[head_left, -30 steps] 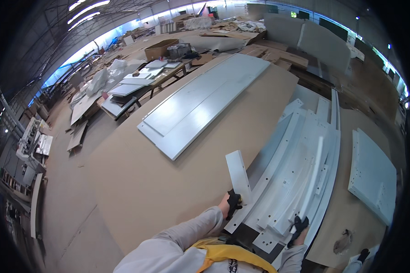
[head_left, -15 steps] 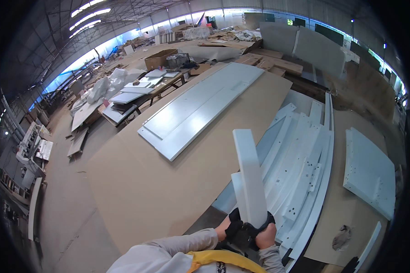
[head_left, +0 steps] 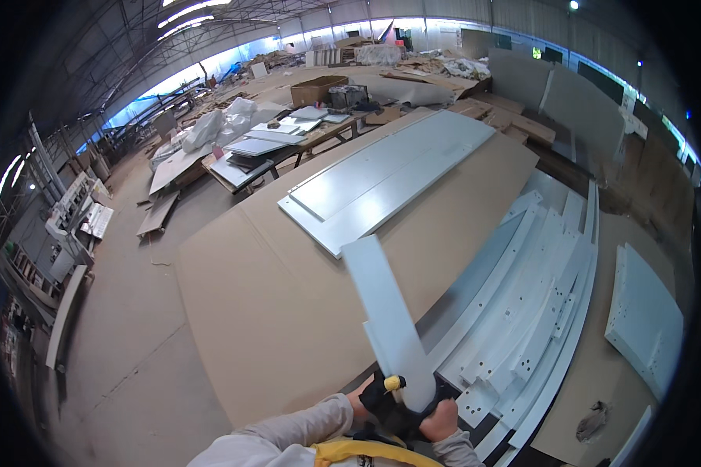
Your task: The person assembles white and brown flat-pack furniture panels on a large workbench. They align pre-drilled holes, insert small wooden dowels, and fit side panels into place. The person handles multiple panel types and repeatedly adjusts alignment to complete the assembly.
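1. The cardboard sheet (head_left: pixel 288 296) is the biggest thing here, a broad brown layer spread over the floor from the near left up toward the far right.
2. On its far half lies a long pale grey panel (head_left: pixel 389 179), flat, running diagonally away.
3. To the right, just off the cardboard's edge, sits a pile of white metal rails (head_left: pixel 537 311) — long, perforated strips lying side by side, some overlapping.
4. Further right, well apart from the pile, a white curved panel (head_left: pixel 642 319) rests on another brown sheet.
5. A work table (head_left: pixel 265 152) stands at the far left, loaded with flat white sheets.
6. The white strip (head_left: pixel 385 315) is held up off the floor, tilted, its lower end at the hands and its upper end over the cardboard (its far tip overlaps the grey panel in view).
7. The left hand (head_left: pixel 374 401) is clenched around the strip's lower end, in a dark glove.
8. The right hand (head_left: pixel 440 420) grips the same end — fingers wrapped on it, just beside the left.
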The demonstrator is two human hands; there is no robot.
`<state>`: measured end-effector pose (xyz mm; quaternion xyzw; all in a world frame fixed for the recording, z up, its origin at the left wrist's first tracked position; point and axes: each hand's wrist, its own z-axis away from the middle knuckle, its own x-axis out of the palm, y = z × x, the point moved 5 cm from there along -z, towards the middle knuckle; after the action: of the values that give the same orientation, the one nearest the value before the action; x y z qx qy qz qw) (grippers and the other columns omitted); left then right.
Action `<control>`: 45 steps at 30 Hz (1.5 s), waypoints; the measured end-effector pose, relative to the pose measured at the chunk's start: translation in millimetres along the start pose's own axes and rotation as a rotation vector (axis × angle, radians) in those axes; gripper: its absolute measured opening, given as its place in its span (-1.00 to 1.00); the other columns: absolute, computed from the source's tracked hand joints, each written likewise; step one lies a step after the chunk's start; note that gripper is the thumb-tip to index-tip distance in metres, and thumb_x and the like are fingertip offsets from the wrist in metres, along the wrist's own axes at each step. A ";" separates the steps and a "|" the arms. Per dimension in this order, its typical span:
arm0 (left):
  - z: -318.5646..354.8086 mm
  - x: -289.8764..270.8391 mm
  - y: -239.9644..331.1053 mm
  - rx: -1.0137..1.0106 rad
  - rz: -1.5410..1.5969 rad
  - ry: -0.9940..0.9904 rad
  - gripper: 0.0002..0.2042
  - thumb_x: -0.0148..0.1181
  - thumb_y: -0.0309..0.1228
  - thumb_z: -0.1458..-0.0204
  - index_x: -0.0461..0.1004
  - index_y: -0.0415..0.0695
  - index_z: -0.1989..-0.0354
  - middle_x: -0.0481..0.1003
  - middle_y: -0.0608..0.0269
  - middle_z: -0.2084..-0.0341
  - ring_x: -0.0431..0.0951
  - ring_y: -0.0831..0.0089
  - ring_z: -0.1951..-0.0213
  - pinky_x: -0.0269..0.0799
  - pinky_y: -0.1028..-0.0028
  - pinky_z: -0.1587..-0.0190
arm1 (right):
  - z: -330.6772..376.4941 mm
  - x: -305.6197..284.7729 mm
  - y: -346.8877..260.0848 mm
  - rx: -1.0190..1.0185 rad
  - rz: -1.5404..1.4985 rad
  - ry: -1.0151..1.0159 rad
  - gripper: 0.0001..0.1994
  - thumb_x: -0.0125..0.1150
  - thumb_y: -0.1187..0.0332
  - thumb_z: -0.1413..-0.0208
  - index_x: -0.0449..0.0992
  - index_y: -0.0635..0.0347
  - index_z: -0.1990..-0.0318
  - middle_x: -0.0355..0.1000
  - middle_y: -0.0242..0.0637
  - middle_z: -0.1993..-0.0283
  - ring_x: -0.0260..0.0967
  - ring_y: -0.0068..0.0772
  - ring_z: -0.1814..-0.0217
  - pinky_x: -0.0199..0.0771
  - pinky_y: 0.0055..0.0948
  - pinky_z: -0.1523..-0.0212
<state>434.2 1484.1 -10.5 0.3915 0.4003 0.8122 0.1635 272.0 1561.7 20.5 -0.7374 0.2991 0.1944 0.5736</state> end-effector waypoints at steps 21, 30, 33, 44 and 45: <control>231.3 -150.2 -46.2 0.236 0.544 0.271 -0.63 0.11 -0.46 0.08 0.38 -0.28 0.04 0.49 0.05 0.23 0.53 0.20 0.19 0.48 0.22 0.07 | 73.5 224.2 -190.3 0.313 0.190 -0.407 -0.67 0.24 0.20 0.19 0.52 0.41 0.52 0.46 0.16 0.41 0.42 0.17 0.27 0.45 -0.07 0.18; 293.8 -146.9 -120.6 0.165 0.672 0.343 -0.67 0.10 -0.46 0.06 0.39 -0.26 0.07 0.49 0.07 0.25 0.53 0.19 0.20 0.47 0.18 0.07 | 147.0 247.1 -212.3 0.313 0.218 -0.517 -0.64 0.21 0.16 0.20 0.56 0.39 0.46 0.46 0.18 0.35 0.41 0.14 0.17 0.44 -0.12 0.10; 320.0 -148.5 -141.5 0.115 0.584 0.369 -0.57 0.09 -0.44 0.07 0.34 -0.29 -0.03 0.48 0.02 0.14 0.50 0.15 0.10 0.40 0.14 -0.04 | 181.3 256.9 -223.5 0.258 0.182 -0.476 -0.62 0.14 0.20 0.00 0.51 0.42 0.23 0.47 0.15 0.33 0.45 -0.04 0.26 0.45 -0.24 0.20; 368.8 -134.6 -169.5 0.128 0.422 0.209 -0.49 0.16 -0.40 0.18 0.34 -0.26 -0.04 0.49 0.04 0.15 0.52 0.17 0.13 0.43 0.24 0.01 | 255.5 289.9 -263.6 0.341 -0.437 -0.184 -0.62 0.12 0.19 -0.11 0.45 0.39 0.10 0.48 0.09 0.28 0.45 -0.21 0.21 0.44 -0.33 0.17; 373.6 -136.6 -170.8 0.124 0.442 0.190 -0.49 0.16 -0.40 0.18 0.34 -0.26 -0.04 0.49 0.04 0.16 0.52 0.17 0.14 0.44 0.24 0.02 | 255.9 291.3 -268.2 0.358 -0.496 -0.154 -0.62 0.12 0.20 -0.11 0.46 0.39 0.10 0.48 0.07 0.28 0.45 -0.23 0.20 0.44 -0.34 0.16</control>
<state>799.9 1707.0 -73.1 0.4005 0.3677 0.8354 -0.0808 681.7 1788.1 -35.4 -0.6584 0.0953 0.0480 0.7451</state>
